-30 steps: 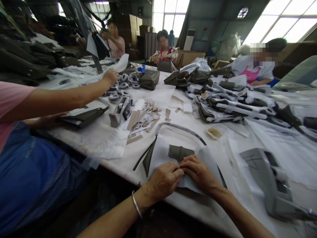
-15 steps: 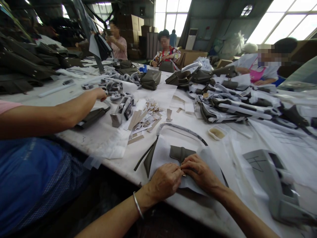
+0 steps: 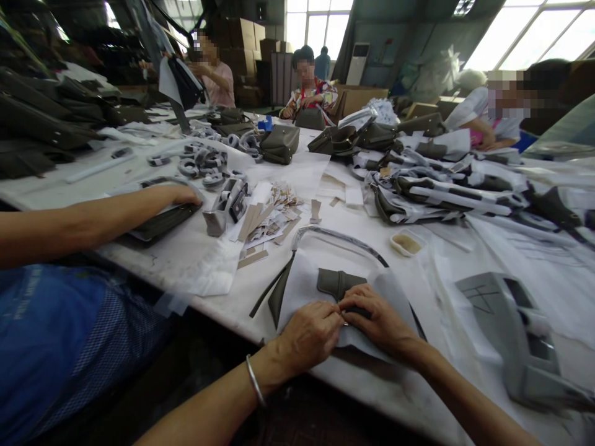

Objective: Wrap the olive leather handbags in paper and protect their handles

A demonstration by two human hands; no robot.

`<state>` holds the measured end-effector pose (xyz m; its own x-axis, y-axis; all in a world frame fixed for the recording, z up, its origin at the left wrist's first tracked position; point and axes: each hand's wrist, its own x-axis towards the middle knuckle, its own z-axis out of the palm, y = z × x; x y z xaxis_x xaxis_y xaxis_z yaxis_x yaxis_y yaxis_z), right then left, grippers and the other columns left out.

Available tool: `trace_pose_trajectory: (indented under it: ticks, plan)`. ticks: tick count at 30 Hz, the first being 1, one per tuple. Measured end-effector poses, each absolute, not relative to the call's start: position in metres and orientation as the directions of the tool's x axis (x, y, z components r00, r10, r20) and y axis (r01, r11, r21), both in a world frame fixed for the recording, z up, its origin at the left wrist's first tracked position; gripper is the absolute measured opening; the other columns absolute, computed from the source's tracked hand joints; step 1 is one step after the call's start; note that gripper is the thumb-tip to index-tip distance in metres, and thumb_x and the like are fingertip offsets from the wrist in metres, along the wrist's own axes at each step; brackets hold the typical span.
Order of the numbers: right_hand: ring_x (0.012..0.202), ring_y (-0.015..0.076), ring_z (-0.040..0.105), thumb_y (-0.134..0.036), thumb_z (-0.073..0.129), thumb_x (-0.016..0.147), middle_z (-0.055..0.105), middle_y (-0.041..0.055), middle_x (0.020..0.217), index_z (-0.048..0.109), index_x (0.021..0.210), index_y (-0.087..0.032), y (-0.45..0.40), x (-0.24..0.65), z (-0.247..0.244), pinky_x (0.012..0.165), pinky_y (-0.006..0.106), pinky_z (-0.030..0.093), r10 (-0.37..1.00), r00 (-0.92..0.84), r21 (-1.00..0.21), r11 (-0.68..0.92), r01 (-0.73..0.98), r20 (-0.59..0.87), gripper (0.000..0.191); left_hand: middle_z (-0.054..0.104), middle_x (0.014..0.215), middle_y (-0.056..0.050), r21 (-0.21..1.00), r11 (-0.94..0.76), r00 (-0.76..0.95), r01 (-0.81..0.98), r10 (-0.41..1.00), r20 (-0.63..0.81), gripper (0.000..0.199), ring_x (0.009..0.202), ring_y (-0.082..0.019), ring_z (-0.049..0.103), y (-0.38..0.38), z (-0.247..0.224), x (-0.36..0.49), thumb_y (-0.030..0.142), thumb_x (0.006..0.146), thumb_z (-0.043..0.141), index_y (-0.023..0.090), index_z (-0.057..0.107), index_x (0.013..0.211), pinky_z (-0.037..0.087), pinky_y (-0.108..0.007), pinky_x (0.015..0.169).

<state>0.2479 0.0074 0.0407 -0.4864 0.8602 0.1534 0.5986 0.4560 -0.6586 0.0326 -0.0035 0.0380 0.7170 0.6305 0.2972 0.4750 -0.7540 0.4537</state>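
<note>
An olive-grey handbag [image 3: 279, 297] lies in front of me at the table edge, its front largely covered by a white protective sheet [image 3: 297, 279]. Its handle [image 3: 334, 233], wrapped in clear film, arches away from me. Below the bag's short flap [image 3: 337, 282], my left hand [image 3: 309, 334] and my right hand [image 3: 372, 316] meet with fingertips pinched together. A dark strap piece [image 3: 359, 311] shows between my right fingers, and a small metal glint sits under the fingertips. What my left fingers pinch is hidden.
A tape dispenser [image 3: 515, 334] stands at right, near a small tub [image 3: 406, 243]. Ahead lie cardboard strips [image 3: 251, 221] and another dispenser [image 3: 225, 207]. Wrapped bags [image 3: 446, 192] are heaped at back right. A co-worker's arm [image 3: 116, 214] reaches in from the left over another bag [image 3: 162, 223].
My hands remain together at the bag; a dark strap piece now shows between my right fingers. The left co-worker's hand has come down onto a bag, which now lies flatter and nearer the dispenser.
</note>
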Motion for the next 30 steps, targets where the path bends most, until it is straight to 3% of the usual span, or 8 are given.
trace_pose_trajectory:
  ticks: [6, 12, 20, 25, 30]
  plan:
    - [0.097, 0.0208, 0.057, -0.025, 0.066, 0.090, 0.067, 0.0041, 0.094, 0.075, 0.098, -0.027, 0.016, 0.249, 0.050, 0.089, 0.038, 0.048, 0.827, -0.552, -0.662, 0.475, 0.580, 0.109, 0.012, 0.063, 0.107, -0.007, 0.405, -0.741, 0.744, 0.535, 0.641, 0.191, 0.019, 0.104, -0.021, 0.062, -0.006, 0.052, 0.031, 0.013, 0.091, 0.052, 0.018, 0.058, 0.107, 0.052, -0.035, 0.092]
    - [0.090, 0.0203, 0.055, -0.024, 0.064, 0.091, 0.066, 0.0045, 0.087, 0.074, 0.090, -0.023, 0.021, 0.243, 0.060, 0.082, 0.036, 0.047, 0.741, -0.653, -0.538, 0.618, 0.573, 0.156, 0.010, 0.063, 0.102, -0.006, 0.321, -0.768, 0.762, 0.553, 0.623, 0.177, 0.013, 0.097, -0.022, 0.060, -0.010, 0.054, 0.030, 0.014, 0.091, 0.053, 0.018, 0.059, 0.102, 0.051, -0.036, 0.089]
    - [0.077, 0.0179, 0.048, -0.014, 0.055, 0.093, 0.062, 0.0027, 0.077, 0.064, 0.075, -0.019, 0.023, 0.236, 0.071, 0.071, 0.032, 0.037, 0.668, -0.738, -0.341, 0.718, 0.608, 0.091, 0.021, 0.063, 0.096, -0.005, 0.351, -0.779, 0.741, 0.519, 0.615, 0.270, 0.015, 0.095, -0.021, 0.059, -0.009, 0.038, 0.029, 0.013, 0.092, 0.050, 0.018, 0.058, 0.103, 0.049, -0.036, 0.091]
    - [0.074, 0.0174, 0.048, -0.012, 0.052, 0.093, 0.063, 0.0021, 0.078, 0.059, 0.078, -0.019, 0.015, 0.233, 0.065, 0.070, 0.033, 0.032, 0.729, -0.682, -0.258, 0.673, 0.693, 0.067, 0.018, 0.063, 0.097, -0.006, 0.346, -0.778, 0.716, 0.524, 0.623, 0.315, 0.014, 0.096, -0.022, 0.060, -0.011, 0.029, 0.029, 0.014, 0.092, 0.050, 0.017, 0.059, 0.102, 0.049, -0.038, 0.094]
    - [0.077, 0.0175, 0.054, -0.014, 0.053, 0.093, 0.066, 0.0015, 0.080, 0.061, 0.080, -0.020, 0.014, 0.234, 0.064, 0.071, 0.033, 0.034, 0.759, -0.651, -0.335, 0.619, 0.711, 0.019, 0.016, 0.065, 0.098, -0.007, 0.351, -0.785, 0.705, 0.510, 0.615, 0.353, 0.016, 0.096, -0.021, 0.061, -0.011, 0.033, 0.030, 0.015, 0.094, 0.047, 0.018, 0.059, 0.104, 0.052, -0.036, 0.090]
